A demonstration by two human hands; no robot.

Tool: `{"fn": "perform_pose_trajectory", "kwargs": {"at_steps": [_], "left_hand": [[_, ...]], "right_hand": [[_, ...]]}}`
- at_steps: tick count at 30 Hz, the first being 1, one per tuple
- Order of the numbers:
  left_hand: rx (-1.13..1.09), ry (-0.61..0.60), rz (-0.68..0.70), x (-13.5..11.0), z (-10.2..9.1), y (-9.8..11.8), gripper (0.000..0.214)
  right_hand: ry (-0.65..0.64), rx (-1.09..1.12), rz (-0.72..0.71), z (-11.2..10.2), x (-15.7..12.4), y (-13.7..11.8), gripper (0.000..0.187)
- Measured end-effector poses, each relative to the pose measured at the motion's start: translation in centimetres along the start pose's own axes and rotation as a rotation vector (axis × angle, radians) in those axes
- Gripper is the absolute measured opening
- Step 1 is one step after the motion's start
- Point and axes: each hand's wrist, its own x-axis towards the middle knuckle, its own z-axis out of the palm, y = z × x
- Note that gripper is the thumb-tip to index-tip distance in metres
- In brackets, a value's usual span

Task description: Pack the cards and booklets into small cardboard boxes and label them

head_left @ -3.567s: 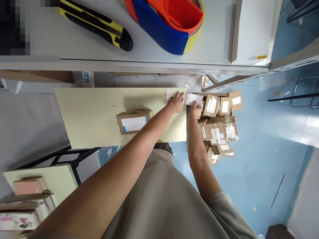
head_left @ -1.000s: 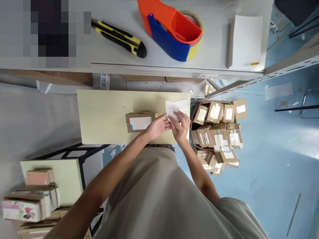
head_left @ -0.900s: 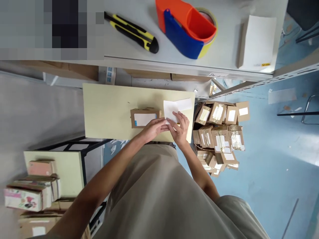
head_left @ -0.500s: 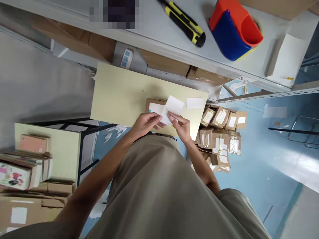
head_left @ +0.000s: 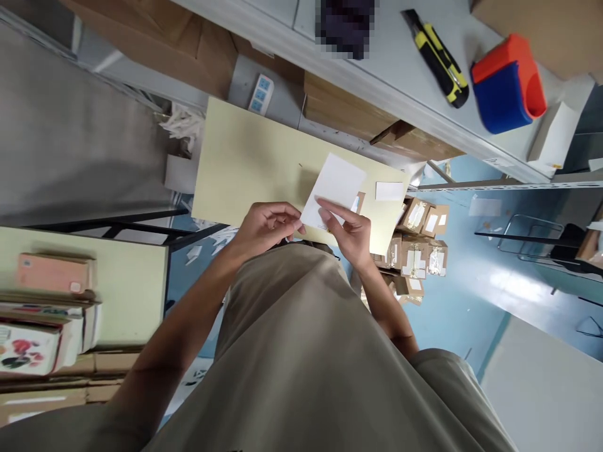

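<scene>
My left hand (head_left: 271,226) has its fingers curled, with thumb and fingertips pinching the lower left corner of a white sheet of paper (head_left: 335,182). Against the sheet's lower right part, my right hand (head_left: 349,232) grips with thumb and index finger, the index lying across its face. The sheet is tilted above the pale yellow table (head_left: 245,163). Behind it a small brown cardboard box (head_left: 360,202) shows only at one edge; the rest is hidden. A white slip (head_left: 389,191) lies flat on the table, to the right.
A grey shelf ahead holds a yellow-black utility knife (head_left: 438,61), a red and blue tape dispenser (head_left: 506,88) and a white stack (head_left: 553,139). A power strip (head_left: 260,95) lies behind the table. Taped cartons (head_left: 414,257) stand at right; flattened boxes (head_left: 47,364) and a side table (head_left: 136,270) are at left.
The sheet has risen nearer the camera and covers most of the box, which showed more before. Both hands still hold the sheet. The camera view has shifted, moving the shelf items rightward.
</scene>
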Motion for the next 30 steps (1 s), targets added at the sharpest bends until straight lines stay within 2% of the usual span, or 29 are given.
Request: {"fn": "perform_pose_trajectory", "kwargs": {"at_steps": [8,14,16,19,23,26,30], "left_hand": [[-0.034,-0.003,0.061,-2.4,-8.0,-0.1,0.029],[-0.056,0.011,0.113,-3.6,-12.4,-0.8,0.023],[-0.049,0.027,0.143,-3.8,-13.5,-1.0,0.023],[-0.012,0.074,0.184,-4.0,-14.9,-1.3,0.023],[0.154,0.104,0.261,-4.1,-16.4,-1.3,0.018],[0.293,0.072,0.325,-4.1,-17.4,-1.2,0.014],[0.405,0.032,0.319,-4.1,-18.3,-1.2,0.01]], "right_hand": [[0.018,-0.068,0.029,8.1,1.3,-2.2,0.031],[0.004,-0.078,-0.004,12.7,2.3,-3.3,0.039],[0.0,-0.128,-0.003,13.9,2.7,-3.4,0.047],[0.013,-0.32,0.039,15.2,3.0,-3.6,0.057],[0.014,-0.565,0.048,16.7,2.6,-4.4,0.052],[-0.033,-0.567,0.004,18.1,2.2,-5.1,0.047],[-0.057,-0.548,-0.017,19.4,2.5,-5.4,0.041]]}}
